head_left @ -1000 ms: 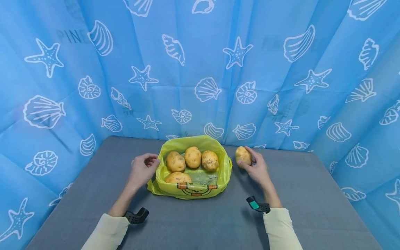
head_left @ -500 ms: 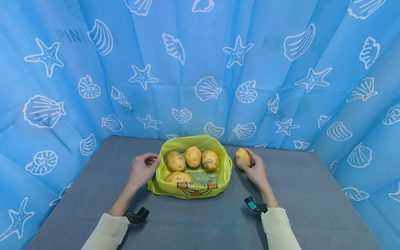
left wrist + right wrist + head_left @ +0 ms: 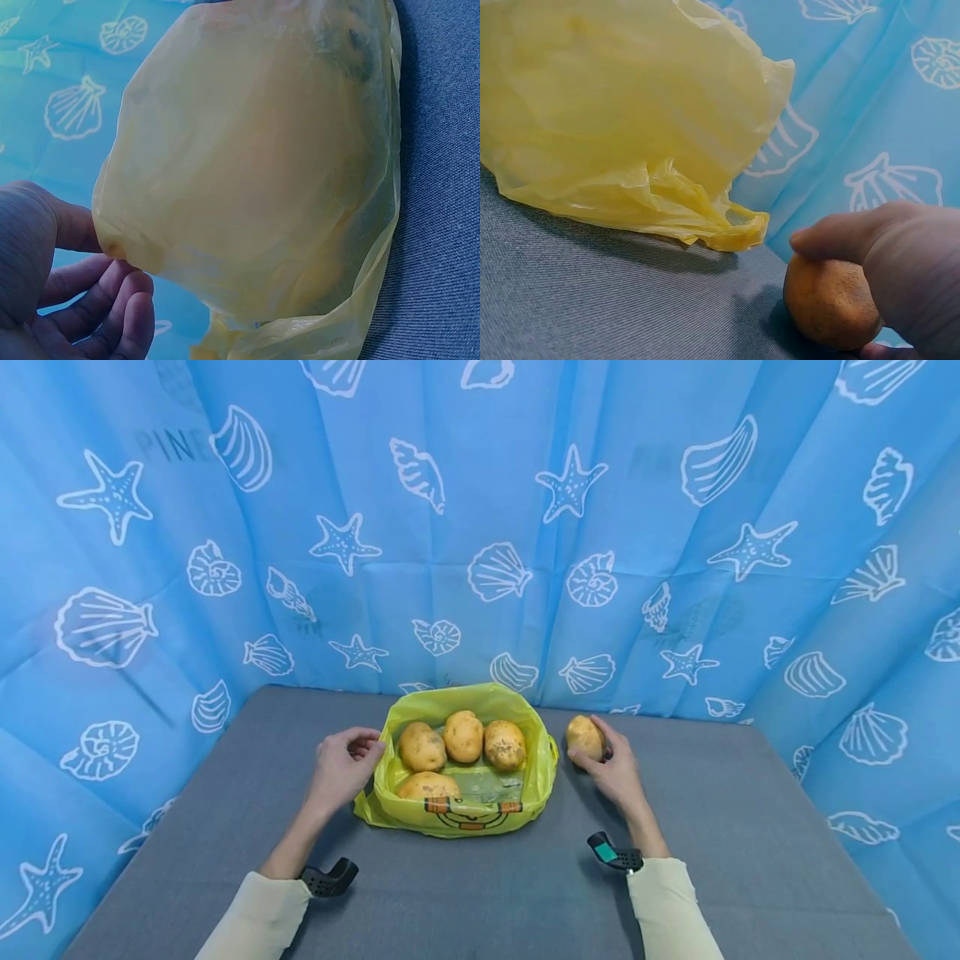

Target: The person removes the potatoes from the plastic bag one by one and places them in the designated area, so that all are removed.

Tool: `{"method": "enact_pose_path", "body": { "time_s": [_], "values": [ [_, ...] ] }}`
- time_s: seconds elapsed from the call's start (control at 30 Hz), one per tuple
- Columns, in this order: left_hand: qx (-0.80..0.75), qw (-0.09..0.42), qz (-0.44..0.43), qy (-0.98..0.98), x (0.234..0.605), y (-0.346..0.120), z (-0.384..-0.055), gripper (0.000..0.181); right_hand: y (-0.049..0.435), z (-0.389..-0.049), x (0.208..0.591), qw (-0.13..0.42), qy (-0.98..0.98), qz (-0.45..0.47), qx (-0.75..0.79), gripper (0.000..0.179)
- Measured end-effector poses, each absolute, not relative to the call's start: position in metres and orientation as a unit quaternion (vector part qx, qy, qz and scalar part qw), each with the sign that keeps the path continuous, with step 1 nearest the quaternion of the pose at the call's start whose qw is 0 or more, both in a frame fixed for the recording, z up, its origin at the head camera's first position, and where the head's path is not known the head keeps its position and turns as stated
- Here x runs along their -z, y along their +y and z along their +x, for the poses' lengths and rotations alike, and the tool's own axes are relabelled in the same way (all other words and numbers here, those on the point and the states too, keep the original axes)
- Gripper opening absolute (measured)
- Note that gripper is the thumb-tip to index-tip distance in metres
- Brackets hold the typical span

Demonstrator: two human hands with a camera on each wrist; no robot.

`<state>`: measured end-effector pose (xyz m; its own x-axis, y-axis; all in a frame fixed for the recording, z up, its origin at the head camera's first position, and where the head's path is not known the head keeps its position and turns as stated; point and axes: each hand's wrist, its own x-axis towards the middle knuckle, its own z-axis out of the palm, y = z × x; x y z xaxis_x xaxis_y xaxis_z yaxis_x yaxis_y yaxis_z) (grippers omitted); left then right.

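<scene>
1. Watching remotely, I see the curled left hand (image 3: 347, 768) pinching the yellow bag (image 3: 401, 816) by its left rim.
2. The right hand (image 3: 618, 770), half curled, grips a lone potato (image 3: 583, 737) right of the bag.
3. Four more potatoes (image 3: 462, 737) lie inside: three far, one near left.
4. I judge the thin rim could sag if that pinch slips; the lone potato could roll if its grip loosens.

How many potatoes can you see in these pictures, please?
5: inside the yellow bag, a back-left potato, a back-middle potato, a back-right potato and a front-left potato; beside it, a fifth potato in the right hand. The bag's front may hide more.
</scene>
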<state>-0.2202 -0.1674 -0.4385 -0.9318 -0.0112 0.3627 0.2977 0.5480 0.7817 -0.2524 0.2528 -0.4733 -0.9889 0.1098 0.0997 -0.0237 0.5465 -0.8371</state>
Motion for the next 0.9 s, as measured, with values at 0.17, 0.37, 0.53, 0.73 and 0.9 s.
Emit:
{"method": "enact_pose_path", "body": {
  "time_s": [0.17,0.37,0.53,0.73,0.9],
  "values": [
    [0.466,0.170,-0.087,-0.864,0.4387,-0.1672,-0.2204,0.017,0.2517,-0.2531,0.4736,0.072,-0.869,-0.023,-0.489,0.078],
    [0.461,0.169,-0.086,-0.867,0.4388,-0.1671,-0.2207,0.018,0.2503,-0.2542,0.4745,0.058,-0.858,-0.016,-0.509,0.077],
    [0.464,0.167,-0.089,-0.865,0.4380,-0.1677,-0.2210,0.019,0.2489,-0.2542,0.4747,0.054,-0.866,-0.009,-0.498,0.077],
    [0.463,0.166,-0.088,-0.866,0.4380,-0.1679,-0.2208,0.018,0.2476,-0.2531,0.4742,0.053,-0.870,-0.006,-0.490,0.078],
    [0.463,0.164,-0.086,-0.867,0.4376,-0.1677,-0.2200,0.018,0.2483,-0.2536,0.4754,0.051,-0.873,-0.010,-0.485,0.081]
  ]
}}
